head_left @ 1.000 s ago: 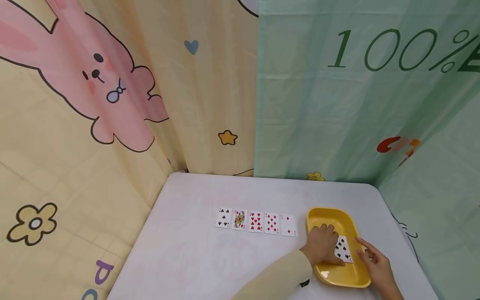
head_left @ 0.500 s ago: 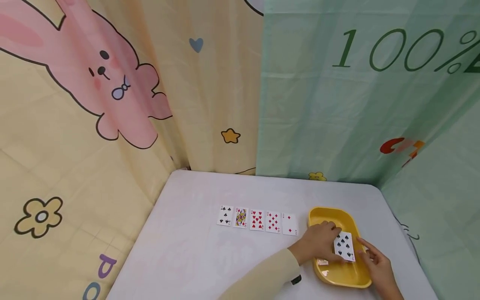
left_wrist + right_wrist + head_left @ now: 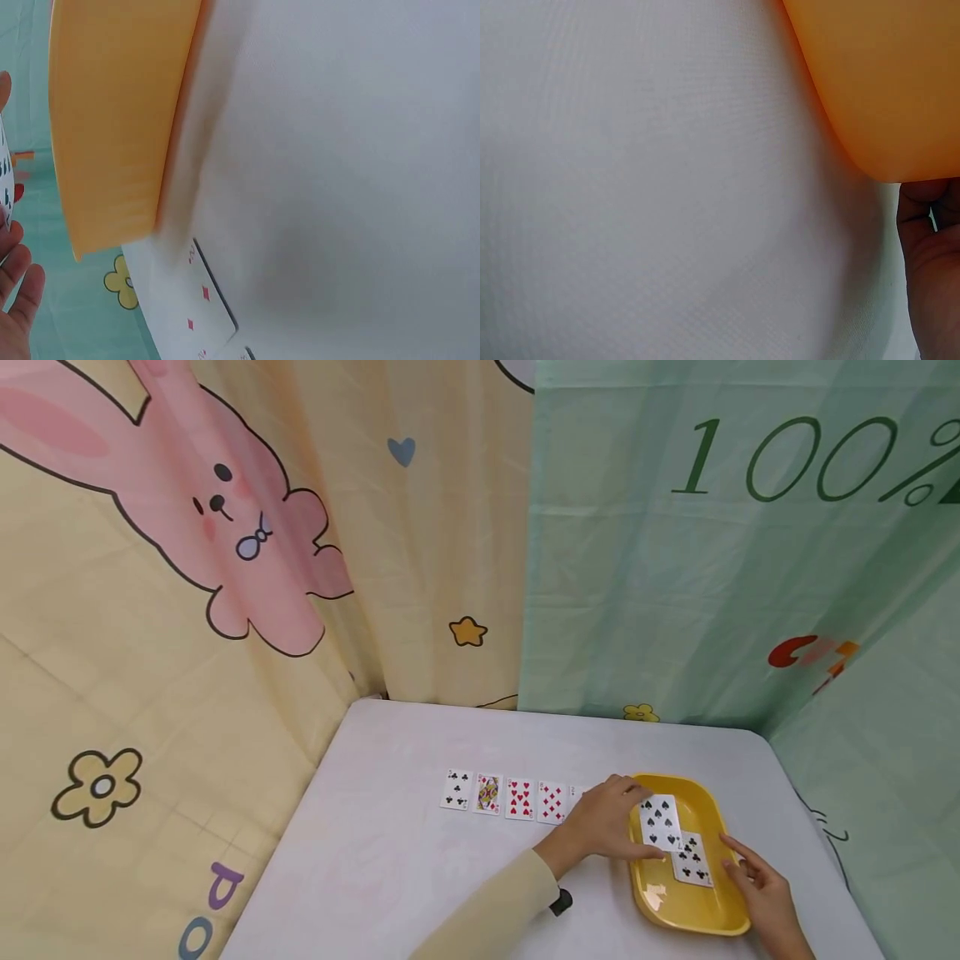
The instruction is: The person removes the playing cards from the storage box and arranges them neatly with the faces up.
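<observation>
My left hand [image 3: 611,818] holds a spades playing card [image 3: 660,821] by its edges, between thumb and fingers, over the left side of the yellow tray [image 3: 686,910]. Below that card, a clubs card [image 3: 693,862] lies face up in the tray, its upper corner covered. At the tray's right side, my right hand [image 3: 765,889] grips the rim; the right wrist view shows its fingers [image 3: 922,199] against the tray's edge. In the left wrist view only a sliver of the spades card [image 3: 6,184] shows, beside curled fingertips.
Left of the tray runs a row of face-up cards on the white table [image 3: 390,877]: a clubs card [image 3: 457,789], a queen [image 3: 487,794], a hearts card [image 3: 520,799], a diamonds card [image 3: 552,802] and a two of diamonds [image 3: 202,304], mostly hidden by my left hand in the head view.
My left hand has lifted the spades card from the tray's middle and moved it left and away from me, uncovering a clubs card. The right hand stays at the rim.
</observation>
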Tool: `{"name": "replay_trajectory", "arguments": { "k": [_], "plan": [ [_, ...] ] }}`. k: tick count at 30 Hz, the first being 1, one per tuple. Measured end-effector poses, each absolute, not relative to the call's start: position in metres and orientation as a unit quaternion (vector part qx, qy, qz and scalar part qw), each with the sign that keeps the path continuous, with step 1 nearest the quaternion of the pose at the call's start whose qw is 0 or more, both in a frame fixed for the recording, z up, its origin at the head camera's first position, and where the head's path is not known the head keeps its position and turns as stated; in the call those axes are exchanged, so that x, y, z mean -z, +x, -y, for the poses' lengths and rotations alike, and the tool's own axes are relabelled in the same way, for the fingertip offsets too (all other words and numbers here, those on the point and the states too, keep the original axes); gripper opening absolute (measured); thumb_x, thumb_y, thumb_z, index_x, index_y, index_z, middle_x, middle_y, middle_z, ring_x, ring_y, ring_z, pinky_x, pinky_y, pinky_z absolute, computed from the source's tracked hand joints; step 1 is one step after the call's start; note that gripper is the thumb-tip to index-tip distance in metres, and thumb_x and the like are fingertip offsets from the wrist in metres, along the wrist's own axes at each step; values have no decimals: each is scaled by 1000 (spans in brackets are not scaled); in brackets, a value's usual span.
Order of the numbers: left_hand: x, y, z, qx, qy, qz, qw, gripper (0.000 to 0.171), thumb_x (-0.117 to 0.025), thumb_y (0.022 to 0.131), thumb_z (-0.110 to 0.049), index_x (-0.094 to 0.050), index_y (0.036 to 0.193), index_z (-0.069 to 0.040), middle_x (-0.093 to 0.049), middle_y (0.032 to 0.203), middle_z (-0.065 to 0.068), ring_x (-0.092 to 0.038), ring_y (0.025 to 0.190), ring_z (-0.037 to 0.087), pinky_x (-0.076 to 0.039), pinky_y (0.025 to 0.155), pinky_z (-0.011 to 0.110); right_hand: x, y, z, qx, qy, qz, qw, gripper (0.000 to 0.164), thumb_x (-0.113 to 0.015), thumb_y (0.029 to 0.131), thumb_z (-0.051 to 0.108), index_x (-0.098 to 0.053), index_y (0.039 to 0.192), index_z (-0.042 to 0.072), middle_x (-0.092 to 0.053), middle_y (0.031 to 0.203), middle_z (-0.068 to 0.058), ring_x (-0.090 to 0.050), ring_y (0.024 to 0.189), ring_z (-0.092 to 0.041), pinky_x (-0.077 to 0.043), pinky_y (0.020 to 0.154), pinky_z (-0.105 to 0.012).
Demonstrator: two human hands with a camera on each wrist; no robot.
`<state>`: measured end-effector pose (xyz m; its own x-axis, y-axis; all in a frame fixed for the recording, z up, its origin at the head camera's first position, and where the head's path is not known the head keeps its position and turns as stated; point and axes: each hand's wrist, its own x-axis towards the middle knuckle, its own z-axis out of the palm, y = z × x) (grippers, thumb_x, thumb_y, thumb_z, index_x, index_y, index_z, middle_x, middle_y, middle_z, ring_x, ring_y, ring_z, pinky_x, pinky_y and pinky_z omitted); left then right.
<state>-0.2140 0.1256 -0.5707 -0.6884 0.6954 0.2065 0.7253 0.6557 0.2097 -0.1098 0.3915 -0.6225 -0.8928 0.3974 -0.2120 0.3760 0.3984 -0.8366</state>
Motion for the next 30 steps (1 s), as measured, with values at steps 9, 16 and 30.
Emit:
{"name": "replay_trajectory", "arguments": {
  "k": [9,16,30],
  "plan": [
    [574,-215,-89,147,-364,918,60,90,-62,77,-85,-54,147,-29,-55,138,-12,-50,125,4,-47,105,18,622,-109,-394,-489,-256,834,-15,50,-54,107,28,-47,155,16,-44,87,0,-45,72,-10,-45,55,-25],
    [588,-217,-66,147,-361,919,56,88,-68,77,-80,-56,147,-27,-55,137,-9,-52,123,7,-49,102,18,621,-109,-396,-485,-258,835,-18,50,-54,107,29,-46,156,17,-44,89,-1,-45,72,-11,-46,55,-25],
    [617,-206,-48,152,-372,915,25,88,-76,73,-76,-59,143,-25,-57,132,-8,-52,119,7,-47,103,19,618,-110,-393,-490,-235,839,-11,54,-55,107,39,-47,156,17,-42,89,0,-42,74,-11,-43,54,-24]
  ]
}}
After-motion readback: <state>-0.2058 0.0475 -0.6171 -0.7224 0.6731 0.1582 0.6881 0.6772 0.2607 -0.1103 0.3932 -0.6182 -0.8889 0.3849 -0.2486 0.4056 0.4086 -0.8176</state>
